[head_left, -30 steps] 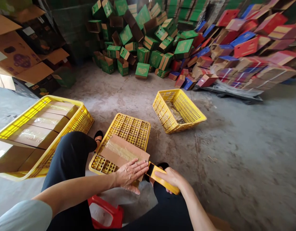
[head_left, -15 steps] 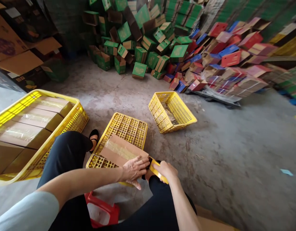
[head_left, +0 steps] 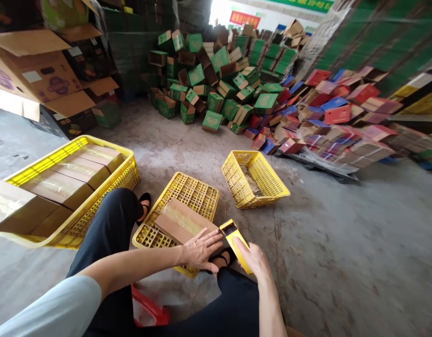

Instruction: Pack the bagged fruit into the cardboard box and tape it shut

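Observation:
A taped brown cardboard box (head_left: 183, 217) lies on the gridded bottom of an upturned yellow crate (head_left: 198, 189) between my knees. My left hand (head_left: 203, 248) rests flat on the near right end of the box, fingers stretched out. My right hand (head_left: 253, 257) is closed around a long yellow hand tool (head_left: 239, 245) with a dark rectangular opening at its head; its exact kind is unclear. The tool's head is just right of the box end, apart from it. At left, a large yellow crate (head_left: 132, 171) holds several taped cardboard boxes (head_left: 74, 168).
Another yellow crate (head_left: 272, 187), with some scraps inside, stands ahead on the concrete floor. Heaps of green boxes (head_left: 212, 120) and red and blue boxes (head_left: 337, 113) lie farther back. Larger cartons (head_left: 44, 79) are stacked at far left. Part of a red stool (head_left: 154, 306) shows below.
My right hand has drawn the yellow tool slightly back from the box end and turned its head upward. My left hand stays on the box. The camera view has tilted up.

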`<move>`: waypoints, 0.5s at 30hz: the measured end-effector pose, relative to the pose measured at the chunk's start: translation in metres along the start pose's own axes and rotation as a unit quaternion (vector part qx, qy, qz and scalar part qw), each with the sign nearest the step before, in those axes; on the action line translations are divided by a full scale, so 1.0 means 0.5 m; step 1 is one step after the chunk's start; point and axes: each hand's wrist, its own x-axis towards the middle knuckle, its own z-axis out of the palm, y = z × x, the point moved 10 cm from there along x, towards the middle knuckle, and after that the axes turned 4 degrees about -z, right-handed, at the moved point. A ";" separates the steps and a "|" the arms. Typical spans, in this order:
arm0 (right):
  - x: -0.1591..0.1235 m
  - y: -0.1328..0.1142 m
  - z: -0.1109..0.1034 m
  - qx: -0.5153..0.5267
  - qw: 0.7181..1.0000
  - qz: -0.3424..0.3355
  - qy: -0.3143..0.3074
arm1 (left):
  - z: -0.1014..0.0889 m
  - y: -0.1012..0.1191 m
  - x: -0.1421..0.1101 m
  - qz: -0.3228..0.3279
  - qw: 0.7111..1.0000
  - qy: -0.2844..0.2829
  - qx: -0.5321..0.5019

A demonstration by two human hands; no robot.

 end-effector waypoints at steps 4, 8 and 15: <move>-0.055 -0.043 0.008 0.268 0.960 -0.076 -0.038 | -0.071 -0.079 -0.051 -0.188 0.920 0.030 -0.343; -0.101 -0.135 0.032 0.356 0.921 -0.126 -0.099 | -0.130 -0.130 -0.097 -0.296 0.705 0.052 -0.642; -0.121 -0.288 0.068 0.330 0.917 -0.149 -0.171 | -0.196 -0.125 -0.137 -0.275 0.612 -0.032 -0.741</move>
